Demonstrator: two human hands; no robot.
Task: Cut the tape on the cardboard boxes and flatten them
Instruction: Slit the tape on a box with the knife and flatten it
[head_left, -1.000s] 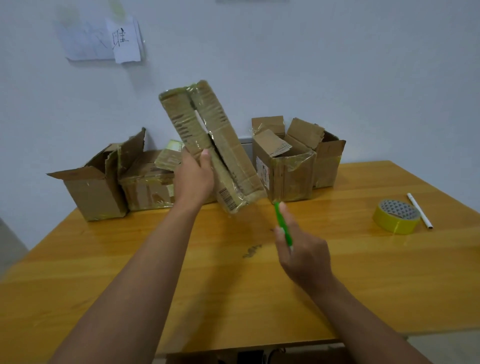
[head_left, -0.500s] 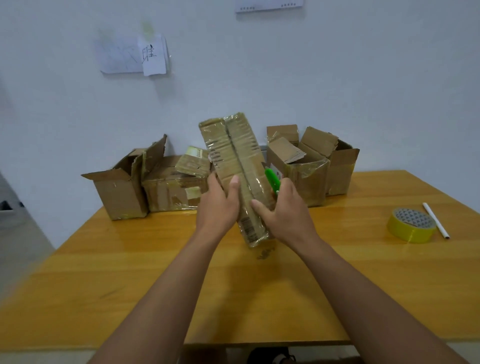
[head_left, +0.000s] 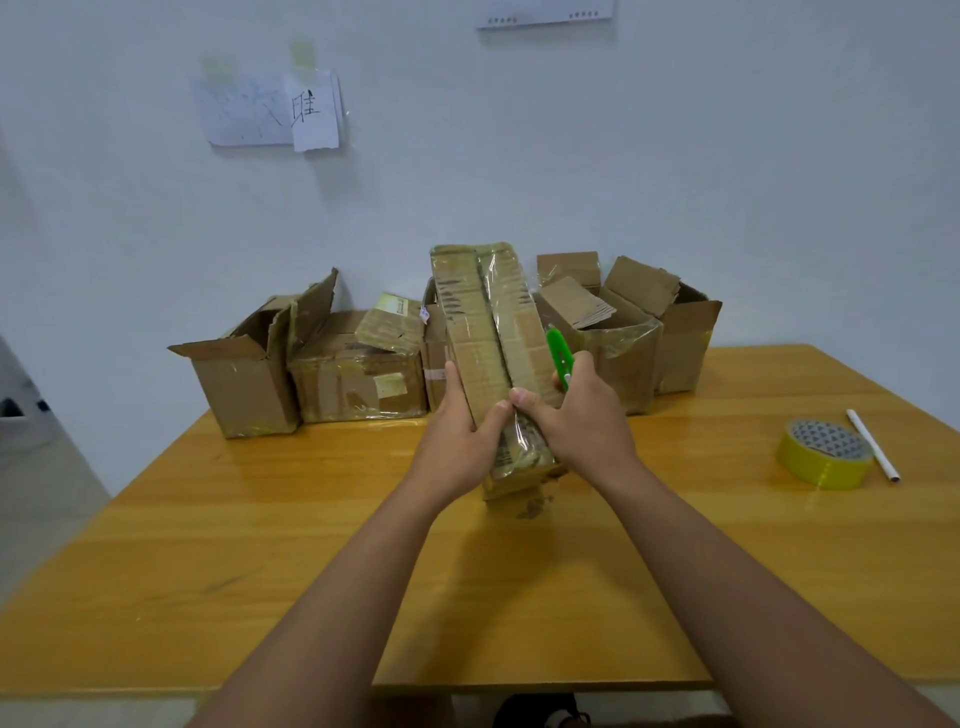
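Scanning left to right, we see the job partly done at best: the leftmost box (head_left: 240, 378) stands at the table's (head_left: 260, 545) back edge with its top flaps open and torn but its walls upright, so in our judgement not flattened. Just beside it, touching, the low box (head_left: 358, 371) looks closed, with glossy tape and a loose cardboard piece on top. Centre: our left hand (head_left: 457, 441) grips the lower left edge of the held box (head_left: 488, 364), thumb curled onto its front face; its long axis runs near vertical, top tipped slightly left and away toward the wall, bottom end low over the table, contact unclear. It looks collapsed to a narrow slab, with clear tape wrapped over both panels and the centre seam, so we judge the cut not finished. Our right hand (head_left: 582, 421) pinches the same slab from the right, thumb on the front, while also holding the green cutter (head_left: 558, 356), which points up along the slab's right edge; blade not visible. Behind it, two open boxes (head_left: 634, 332) stand unflattened. Far right, well apart, lie the yellow tape roll (head_left: 826, 454) and a white pen (head_left: 872, 444). Left to do: roughly four boxes plus this one.
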